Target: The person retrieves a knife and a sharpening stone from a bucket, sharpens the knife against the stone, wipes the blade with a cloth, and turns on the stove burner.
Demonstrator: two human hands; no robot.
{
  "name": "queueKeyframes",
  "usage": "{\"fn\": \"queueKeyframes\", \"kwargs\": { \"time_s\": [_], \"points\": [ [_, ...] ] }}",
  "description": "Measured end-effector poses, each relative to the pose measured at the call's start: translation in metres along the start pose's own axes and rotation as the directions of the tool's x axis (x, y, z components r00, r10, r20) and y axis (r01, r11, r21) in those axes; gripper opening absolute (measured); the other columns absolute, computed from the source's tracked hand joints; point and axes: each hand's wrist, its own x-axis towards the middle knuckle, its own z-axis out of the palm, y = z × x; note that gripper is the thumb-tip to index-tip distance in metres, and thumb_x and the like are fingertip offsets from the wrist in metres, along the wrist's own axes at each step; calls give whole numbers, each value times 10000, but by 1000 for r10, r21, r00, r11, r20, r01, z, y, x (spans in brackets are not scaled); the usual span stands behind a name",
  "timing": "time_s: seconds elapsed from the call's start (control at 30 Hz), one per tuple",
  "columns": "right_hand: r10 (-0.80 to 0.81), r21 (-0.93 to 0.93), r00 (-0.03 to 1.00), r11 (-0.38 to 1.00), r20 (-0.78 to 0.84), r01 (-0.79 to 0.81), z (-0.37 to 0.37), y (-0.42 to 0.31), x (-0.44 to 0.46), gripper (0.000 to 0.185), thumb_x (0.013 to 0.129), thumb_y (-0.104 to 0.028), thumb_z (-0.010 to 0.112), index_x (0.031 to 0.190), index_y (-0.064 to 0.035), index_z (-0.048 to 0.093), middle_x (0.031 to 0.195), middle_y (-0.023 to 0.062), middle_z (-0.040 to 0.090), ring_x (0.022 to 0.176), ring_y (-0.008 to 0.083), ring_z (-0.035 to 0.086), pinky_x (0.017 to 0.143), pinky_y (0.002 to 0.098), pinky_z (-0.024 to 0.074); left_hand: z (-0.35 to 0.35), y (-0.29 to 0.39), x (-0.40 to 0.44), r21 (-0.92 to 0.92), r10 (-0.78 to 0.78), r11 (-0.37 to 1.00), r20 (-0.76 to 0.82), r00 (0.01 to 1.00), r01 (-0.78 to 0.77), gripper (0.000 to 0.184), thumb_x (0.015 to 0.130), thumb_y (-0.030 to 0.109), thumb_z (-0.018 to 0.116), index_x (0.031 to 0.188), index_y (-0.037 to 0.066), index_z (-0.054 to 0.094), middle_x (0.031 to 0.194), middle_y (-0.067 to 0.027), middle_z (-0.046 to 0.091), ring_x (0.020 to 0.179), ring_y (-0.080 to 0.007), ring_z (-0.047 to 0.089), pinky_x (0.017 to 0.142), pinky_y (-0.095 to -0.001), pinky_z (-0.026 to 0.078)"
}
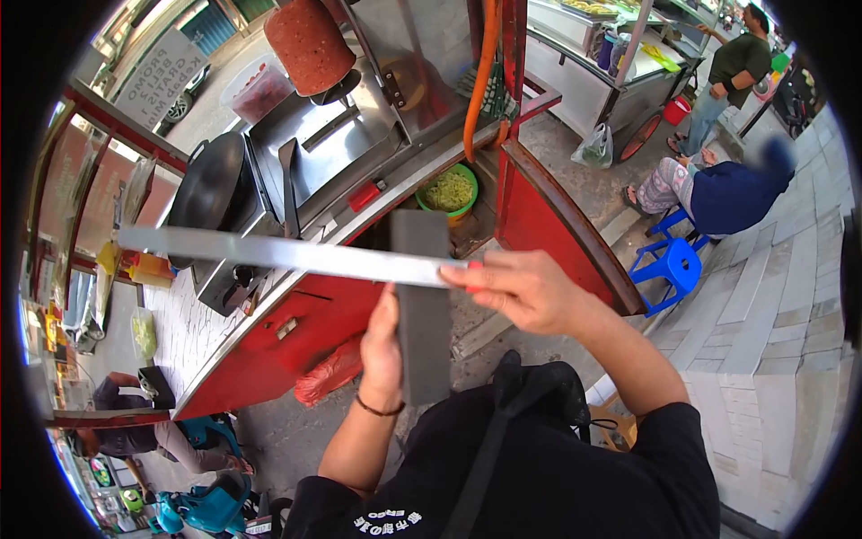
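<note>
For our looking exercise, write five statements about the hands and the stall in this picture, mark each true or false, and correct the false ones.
1. The left hand holds the grey block. True.
2. The knife is in the left hand. False: the right hand holds it.
3. In this view, the knife crosses the grey block. True.
4. The wok is white. False: it is black.
5. The green tub contains shredded food. True.
</note>
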Motion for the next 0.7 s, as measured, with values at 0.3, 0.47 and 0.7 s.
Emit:
{"fn": "queueKeyframes", "kwargs": {
  "time_s": [0.3, 0.47, 0.7],
  "points": [
    [50, -64, 993, 997, 110, -43, -6, 25, -24, 432, 962, -267, 630, 1393, -292, 607, 753, 50, 518, 615, 242, 556, 549, 376, 448, -26, 39, 12, -90, 163, 979, -210, 964, -185, 524, 1052, 517, 388, 1191, 48, 575, 979, -114, 630, 772, -186, 599, 646, -309, 503],
    [-9, 25, 998, 1000, 61, 8, 2, 10, -4, 444, 959, -280, 632, 1400, -308, 598, 757, 61, 531, 625, 251, 565, 556, 389, 458, -24, -21, 15, -7, -30, 1000, -248, 968, 29, 474, 1041, 466, 450, 1235, 51, 569, 1032, -105, 637, 808, -210, 629, 682, -345, 540],
    [57, -51, 988, 997, 146, -50, -4, 35, -42, 426, 969, -273, 625, 1394, -307, 604, 746, 56, 500, 616, 243, 560, 541, 385, 447, -26, 41, 22, -55, 262, 956, -293, 920, -289, 520, 1062, 493, 371, 1175, 27, 572, 986, -99, 619, 771, -191, 579, 644, -306, 490]
  ]
}}
